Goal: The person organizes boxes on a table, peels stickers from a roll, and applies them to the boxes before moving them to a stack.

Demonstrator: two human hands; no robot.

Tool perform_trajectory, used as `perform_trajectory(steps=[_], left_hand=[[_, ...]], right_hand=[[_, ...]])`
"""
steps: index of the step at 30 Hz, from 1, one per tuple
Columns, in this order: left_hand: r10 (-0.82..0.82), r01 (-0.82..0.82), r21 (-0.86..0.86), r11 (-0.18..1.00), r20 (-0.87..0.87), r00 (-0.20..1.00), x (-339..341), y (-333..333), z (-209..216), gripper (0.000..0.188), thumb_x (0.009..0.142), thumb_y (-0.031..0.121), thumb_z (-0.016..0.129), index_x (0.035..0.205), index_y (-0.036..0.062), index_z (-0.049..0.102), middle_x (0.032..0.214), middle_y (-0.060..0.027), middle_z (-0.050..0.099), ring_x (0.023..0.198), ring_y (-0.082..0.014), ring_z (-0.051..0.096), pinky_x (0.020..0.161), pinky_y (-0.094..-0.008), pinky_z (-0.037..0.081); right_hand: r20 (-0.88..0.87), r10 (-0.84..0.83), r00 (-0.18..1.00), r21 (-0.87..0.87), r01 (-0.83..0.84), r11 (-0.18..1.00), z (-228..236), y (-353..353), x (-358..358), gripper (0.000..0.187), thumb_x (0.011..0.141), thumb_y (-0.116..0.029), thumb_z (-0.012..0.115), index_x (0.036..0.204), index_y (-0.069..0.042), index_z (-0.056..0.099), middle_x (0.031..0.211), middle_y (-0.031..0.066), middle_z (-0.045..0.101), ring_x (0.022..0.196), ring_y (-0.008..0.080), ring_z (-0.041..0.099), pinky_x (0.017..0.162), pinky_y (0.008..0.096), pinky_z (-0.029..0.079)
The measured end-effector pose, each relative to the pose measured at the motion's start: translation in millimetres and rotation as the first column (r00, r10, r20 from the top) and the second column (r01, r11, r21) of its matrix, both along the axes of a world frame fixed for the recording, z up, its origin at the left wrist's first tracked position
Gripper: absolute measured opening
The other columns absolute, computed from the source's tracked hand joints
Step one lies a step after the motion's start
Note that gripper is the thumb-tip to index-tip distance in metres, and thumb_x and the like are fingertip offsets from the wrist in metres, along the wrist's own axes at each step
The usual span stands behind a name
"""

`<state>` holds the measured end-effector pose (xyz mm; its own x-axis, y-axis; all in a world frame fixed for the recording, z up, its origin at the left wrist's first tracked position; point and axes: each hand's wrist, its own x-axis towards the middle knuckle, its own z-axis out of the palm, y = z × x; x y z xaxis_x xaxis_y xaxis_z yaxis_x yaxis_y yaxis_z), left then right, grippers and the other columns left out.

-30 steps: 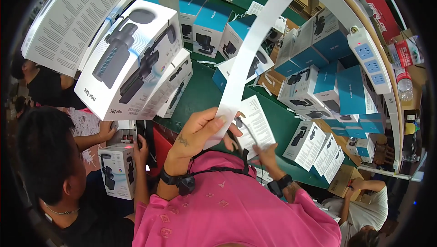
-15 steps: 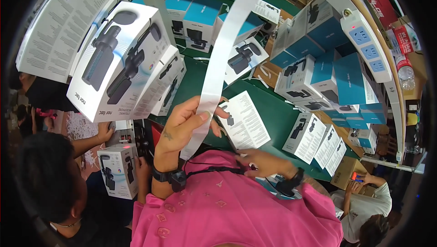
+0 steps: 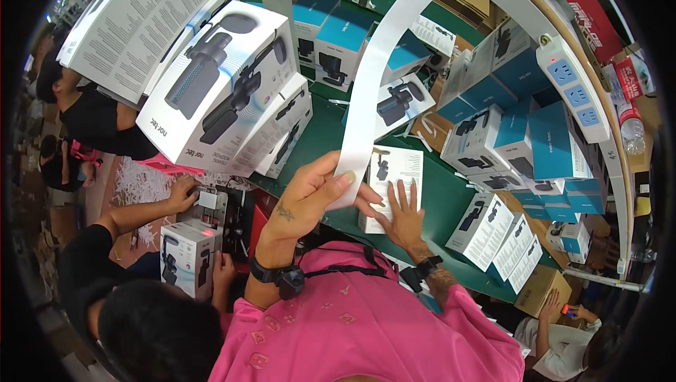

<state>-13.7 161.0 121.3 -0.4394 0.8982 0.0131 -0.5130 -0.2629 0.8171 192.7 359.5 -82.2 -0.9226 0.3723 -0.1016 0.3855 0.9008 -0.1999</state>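
Observation:
In my left hand, a long white paper strip is pinched between thumb and fingers. It loops upward from there toward the top of the view. My right hand lies with fingers spread on the face of a white microphone box on the green table. That box carries a microphone picture and small print. The left fingertips come close to the box's left edge; whether they touch it I cannot tell.
Large white microphone boxes are stacked at the left. Blue-and-white boxes fill the right side, below a power strip. Several white boxes stand nearer on the right. At the lower left, a co-worker holds another box.
My right hand has moved forward from beside my body onto the box. The box has turned straighter. My left hand still grips the strip. The co-worker at the left has leaned farther in.

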Motion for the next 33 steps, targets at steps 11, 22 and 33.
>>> perform_trajectory(steps=[11, 22, 33], left_hand=[[0.092, -0.099, -0.051, 0.994, -0.122, 0.988, 10.1, 23.2, -3.1, 0.041, 0.105, 0.022, 0.042, 0.138, -0.0036, 0.044, 0.094, -0.0133, 0.065, 0.063, -0.0152, 0.061, 0.061, -0.0261, 0.050], [0.092, -0.167, -0.181, 0.969, -0.365, 0.926, 29.8, 30.2, 16.7, 0.035, 0.105, 0.019, 0.041, 0.129, -0.0040, 0.051, 0.091, -0.0112, 0.069, 0.065, -0.0157, 0.069, 0.057, -0.0255, 0.053], [0.074, -0.239, -0.179, 0.954, -0.633, 0.770, 14.9, 41.3, 23.3, 0.026, 0.102, 0.008, 0.041, 0.110, -0.0081, 0.060, 0.088, -0.0133, 0.071, 0.065, -0.0168, 0.069, 0.056, -0.0270, 0.054]], right_hand=[[-0.690, -0.030, 0.723, -0.253, -0.203, 0.946, 196.7, 0.9, -71.6, 0.057, 0.078, -0.009, 0.078, 0.130, 0.001, 0.056, 0.126, 0.0207, 0.058, 0.108, 0.0359, 0.061, 0.088, 0.0377, 0.051], [-0.545, 0.604, 0.582, 0.276, -0.556, 0.784, 289.6, 10.9, -110.3, 0.034, 0.068, -0.009, 0.081, 0.098, -0.002, 0.068, 0.095, 0.0081, 0.066, 0.083, 0.0269, 0.064, 0.070, 0.0384, 0.050], [-0.352, 0.695, 0.627, 0.135, -0.701, 0.700, 305.8, 37.3, -122.1, 0.033, 0.070, 0.002, 0.069, 0.103, -0.001, 0.068, 0.096, 0.0105, 0.068, 0.087, 0.0276, 0.065, 0.073, 0.0386, 0.052]])
